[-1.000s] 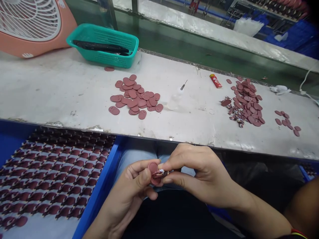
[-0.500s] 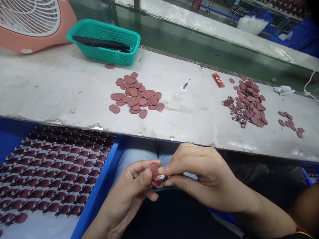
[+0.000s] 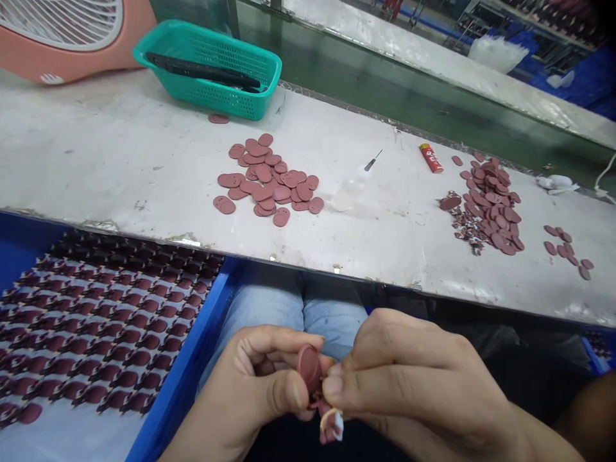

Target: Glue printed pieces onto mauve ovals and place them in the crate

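Observation:
Above my lap, my left hand (image 3: pixel 269 378) pinches a reddish-brown oval piece (image 3: pixel 308 368) between thumb and fingers. My right hand (image 3: pixel 385 378) closes its thumb and forefinger on a small figure (image 3: pixel 332 423) with reddish, white and yellowish parts, which hangs below the oval and touches it. Where the two parts meet is partly hidden by my fingertips. On the bench (image 3: pixel 168 167) lie a left pile of ovals (image 3: pixel 264 183), a right pile of ovals (image 3: pixel 495 205) and small figures (image 3: pixel 469 231) beside that pile.
A green basket (image 3: pixel 216 99) holding dark tools stands behind, next to a pink fan (image 3: pixel 129 38). A bottle with a needle tip (image 3: pixel 356 183) and a red tube (image 3: pixel 430 158) are on the bench. A blue tray (image 3: pixel 192 359) with rows of pieces sits lower left.
Both hands have moved down and closer to me. The small figure now hangs below the oval, where before it was held across it. The view has shifted slightly.

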Motion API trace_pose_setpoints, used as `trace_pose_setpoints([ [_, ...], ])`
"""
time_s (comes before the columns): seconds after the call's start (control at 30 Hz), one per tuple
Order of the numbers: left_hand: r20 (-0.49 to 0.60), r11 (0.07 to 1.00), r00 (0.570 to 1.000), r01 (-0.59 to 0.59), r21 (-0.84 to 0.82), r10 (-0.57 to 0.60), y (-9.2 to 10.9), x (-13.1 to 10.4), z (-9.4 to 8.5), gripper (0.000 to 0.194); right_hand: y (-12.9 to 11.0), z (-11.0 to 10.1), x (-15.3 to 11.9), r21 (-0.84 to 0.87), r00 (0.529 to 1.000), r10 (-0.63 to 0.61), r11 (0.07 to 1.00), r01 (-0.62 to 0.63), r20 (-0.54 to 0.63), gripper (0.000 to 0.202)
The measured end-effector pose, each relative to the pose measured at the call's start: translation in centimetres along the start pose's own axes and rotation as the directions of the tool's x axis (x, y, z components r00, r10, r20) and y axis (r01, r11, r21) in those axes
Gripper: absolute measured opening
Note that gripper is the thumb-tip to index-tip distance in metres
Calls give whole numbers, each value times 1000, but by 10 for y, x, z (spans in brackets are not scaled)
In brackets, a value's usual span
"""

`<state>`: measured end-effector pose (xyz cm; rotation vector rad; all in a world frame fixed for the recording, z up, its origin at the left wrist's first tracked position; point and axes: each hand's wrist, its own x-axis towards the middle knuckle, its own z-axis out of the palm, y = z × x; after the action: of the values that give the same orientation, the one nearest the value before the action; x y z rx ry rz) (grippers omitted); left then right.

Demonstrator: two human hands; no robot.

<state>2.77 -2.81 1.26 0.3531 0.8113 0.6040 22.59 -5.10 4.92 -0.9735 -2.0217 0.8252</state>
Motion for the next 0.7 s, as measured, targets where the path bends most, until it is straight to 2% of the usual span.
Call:
trace_pose_setpoints([
  [0.17,-5,999,1000,2,38,-2,-2,-2,-1,33,-4,-2,2,6,1000,-8,1000,7,23,22],
  [0.7,13,999,999,35,-15,-35,-1,2,0,28,10,8,-2,66,999,-2,998,5,-33,17],
])
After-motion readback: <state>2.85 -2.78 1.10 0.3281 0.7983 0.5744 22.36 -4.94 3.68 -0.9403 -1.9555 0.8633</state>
